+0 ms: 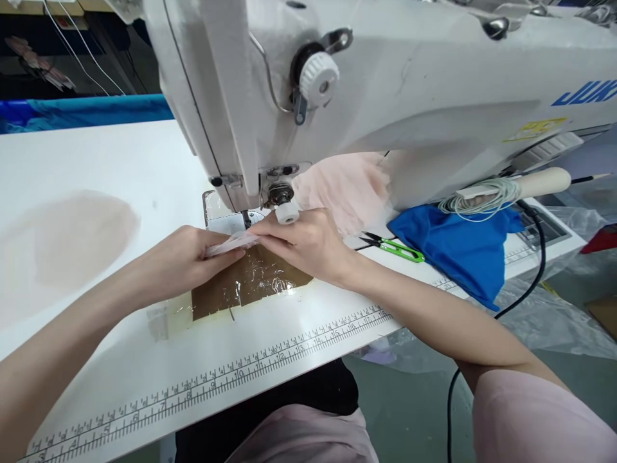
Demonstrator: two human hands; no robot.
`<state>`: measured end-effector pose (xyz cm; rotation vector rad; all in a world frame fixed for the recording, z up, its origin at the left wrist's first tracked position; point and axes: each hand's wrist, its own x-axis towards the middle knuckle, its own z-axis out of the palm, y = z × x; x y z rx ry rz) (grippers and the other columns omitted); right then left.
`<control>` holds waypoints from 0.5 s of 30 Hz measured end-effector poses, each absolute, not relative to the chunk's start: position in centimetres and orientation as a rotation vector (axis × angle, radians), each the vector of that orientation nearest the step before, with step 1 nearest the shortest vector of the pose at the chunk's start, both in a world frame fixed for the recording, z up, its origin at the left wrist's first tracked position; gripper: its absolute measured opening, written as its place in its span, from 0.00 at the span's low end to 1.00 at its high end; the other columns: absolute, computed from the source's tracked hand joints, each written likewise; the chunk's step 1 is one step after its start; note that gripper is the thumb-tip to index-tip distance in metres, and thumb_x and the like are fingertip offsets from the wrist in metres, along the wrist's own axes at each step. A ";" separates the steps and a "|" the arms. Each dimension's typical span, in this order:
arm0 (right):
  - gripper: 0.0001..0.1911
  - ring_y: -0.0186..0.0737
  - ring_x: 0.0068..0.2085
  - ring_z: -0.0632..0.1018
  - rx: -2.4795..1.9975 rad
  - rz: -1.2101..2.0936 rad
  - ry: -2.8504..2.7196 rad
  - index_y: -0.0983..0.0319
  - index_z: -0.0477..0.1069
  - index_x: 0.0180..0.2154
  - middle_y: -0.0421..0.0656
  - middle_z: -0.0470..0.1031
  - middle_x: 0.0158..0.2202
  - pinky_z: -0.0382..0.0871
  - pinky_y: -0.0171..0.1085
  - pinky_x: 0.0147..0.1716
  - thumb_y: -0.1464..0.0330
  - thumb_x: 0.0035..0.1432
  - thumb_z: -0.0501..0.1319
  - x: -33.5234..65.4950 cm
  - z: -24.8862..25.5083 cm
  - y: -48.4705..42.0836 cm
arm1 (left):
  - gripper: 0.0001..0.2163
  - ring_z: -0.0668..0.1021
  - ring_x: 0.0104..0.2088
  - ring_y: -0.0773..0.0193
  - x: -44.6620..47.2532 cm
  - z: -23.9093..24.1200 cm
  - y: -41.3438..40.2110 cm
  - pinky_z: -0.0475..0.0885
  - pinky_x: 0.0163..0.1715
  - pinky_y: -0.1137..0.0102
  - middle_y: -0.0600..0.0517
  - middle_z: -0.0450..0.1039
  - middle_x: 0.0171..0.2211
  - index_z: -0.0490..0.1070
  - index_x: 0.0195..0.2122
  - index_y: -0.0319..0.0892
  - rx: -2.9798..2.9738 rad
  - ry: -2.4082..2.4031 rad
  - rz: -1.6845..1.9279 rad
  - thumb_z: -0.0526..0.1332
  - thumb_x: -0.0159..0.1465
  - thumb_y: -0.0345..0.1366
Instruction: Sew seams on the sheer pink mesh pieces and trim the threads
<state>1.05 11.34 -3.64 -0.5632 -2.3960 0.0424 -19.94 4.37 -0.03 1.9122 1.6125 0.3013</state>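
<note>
Both my hands meet just in front of the presser foot point(247, 219) of a white sewing machine point(366, 83). A narrow folded strip of sheer pale pink fabric point(232, 244) stretches between them. My left hand point(195, 257) pinches its left end between thumb and fingers. My right hand point(308, 241) pinches the other end close to the needle area, partly hiding it. Below the strip lies a brown patch under clear tape point(250, 286). More sheer pink fabric point(344, 190) is bunched behind my right hand, beneath the machine arm.
Green thread snips point(398, 249) lie right of my right hand, beside a blue cloth point(457, 247). A coil of pale cord point(482, 198) wraps a light-coloured handle. Sheer pink fabric point(87, 238) is spread at left. A printed ruler point(231, 379) runs along the table's front edge.
</note>
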 end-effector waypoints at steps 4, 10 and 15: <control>0.17 0.27 0.21 0.69 -0.551 0.034 -2.409 0.58 0.79 0.41 0.36 0.74 0.23 0.57 0.29 0.20 0.66 0.70 0.51 1.2 -3.8 11.4 | 0.23 0.54 0.16 0.75 -19.8 0.5 4.1 0.50 0.17 0.74 0.60 0.50 0.14 0.68 0.21 0.42 1.926 1.632 0.297 0.53 0.68 0.50; 0.16 0.26 0.23 0.68 -0.516 -0.073 -2.311 0.57 0.79 0.40 0.35 0.74 0.25 0.59 0.29 0.21 0.68 0.70 0.52 1.2 -3.7 11.0 | 0.13 0.61 0.16 0.71 -19.8 -0.9 3.6 0.56 0.18 0.73 0.60 0.60 0.14 0.75 0.36 0.43 2.397 1.839 0.227 0.50 0.68 0.35; 0.16 0.26 0.23 0.69 -0.504 -0.083 -2.341 0.57 0.78 0.41 0.35 0.73 0.25 0.61 0.28 0.22 0.70 0.70 0.50 1.1 -3.9 10.9 | 0.15 0.63 0.17 0.71 -20.1 -1.4 3.7 0.56 0.19 0.74 0.59 0.63 0.16 0.74 0.31 0.42 2.411 1.846 0.197 0.49 0.67 0.32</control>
